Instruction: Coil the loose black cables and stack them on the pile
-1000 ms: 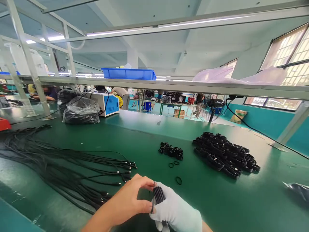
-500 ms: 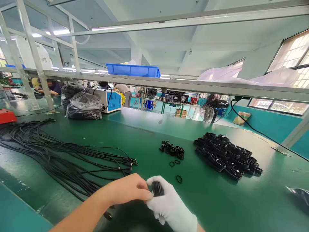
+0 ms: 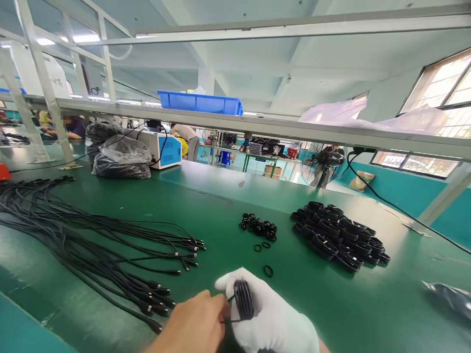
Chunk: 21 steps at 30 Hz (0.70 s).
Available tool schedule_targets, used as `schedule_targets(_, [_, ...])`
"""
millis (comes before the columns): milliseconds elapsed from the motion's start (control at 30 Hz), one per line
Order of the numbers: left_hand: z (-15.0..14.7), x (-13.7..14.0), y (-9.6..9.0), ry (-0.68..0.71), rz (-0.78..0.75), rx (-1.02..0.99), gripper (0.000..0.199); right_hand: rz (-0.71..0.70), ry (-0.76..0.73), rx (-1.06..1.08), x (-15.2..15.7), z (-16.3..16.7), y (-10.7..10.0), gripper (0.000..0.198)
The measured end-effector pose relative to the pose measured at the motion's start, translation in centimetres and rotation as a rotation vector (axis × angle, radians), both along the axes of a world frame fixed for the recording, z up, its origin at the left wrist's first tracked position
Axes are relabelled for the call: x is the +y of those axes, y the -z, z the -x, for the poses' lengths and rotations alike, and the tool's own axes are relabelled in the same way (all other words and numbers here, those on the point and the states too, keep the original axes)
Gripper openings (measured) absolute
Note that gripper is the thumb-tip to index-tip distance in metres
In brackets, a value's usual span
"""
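Note:
My right hand, in a white glove, is closed around a small coil of black cable near the bench's front edge. Bare, my left hand is just left of it, fingers curled in on a strand that runs to the coil. A connector shows below the glove, partly cut off. To the left, a spread of loose black cables lies with plug ends pointing toward my hands. Several black rings are heaped beyond my hands, and a single ring lies closer. A pile of coiled cables rests to the right.
A shelf beam crosses above the green bench, bearing a blue tray. Plastic-wrapped bags and a blue-white machine stand at the back left. A plastic bag lies at the right edge. People work in the background.
My left hand has moved down and left, away from the glove's fingertips, with its back now turned up. More of the coil shows in my right hand. The view has shifted slightly.

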<state>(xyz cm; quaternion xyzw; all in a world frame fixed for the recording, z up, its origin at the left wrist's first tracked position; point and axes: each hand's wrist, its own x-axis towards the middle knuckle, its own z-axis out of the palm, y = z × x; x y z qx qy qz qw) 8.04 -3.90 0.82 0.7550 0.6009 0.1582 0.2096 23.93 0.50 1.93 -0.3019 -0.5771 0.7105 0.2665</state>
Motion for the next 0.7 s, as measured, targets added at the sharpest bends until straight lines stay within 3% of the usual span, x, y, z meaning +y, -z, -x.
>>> schedule_targets(100, [1.5,1.6,-1.0,0.051,0.175,-0.219,0.023,0.152,-0.102,0.305,0.0,0.1,1.1,0.054])
schedule_targets(200, [1.9,2.2,-2.6,0.058,0.236,-0.564,0.016,0.206,-0.165,0.555,0.1,0.5,2.4,0.047])
schedule_targets(300, [1.1,2.1,-3.0,0.02,0.256,-0.873,0.01,0.192,-0.197,0.61,0.1,0.8,2.8,0.045])
schedule_targets(400, [-0.1,2.3,-2.1,-0.007,0.298,-1.048,0.006,0.167,-0.189,0.611,0.1,0.9,2.9,0.045])
schedule_targets(567, [-0.7,3.1,-0.7,-0.056,0.349,-1.19,0.018,0.188,-0.171,0.551,0.4,0.6,3.3,0.05])
schedule_targets(700, [0.2,2.7,-1.7,-0.149,0.146,-0.971,0.021,0.282,-0.157,0.507,0.6,0.4,3.3,0.07])
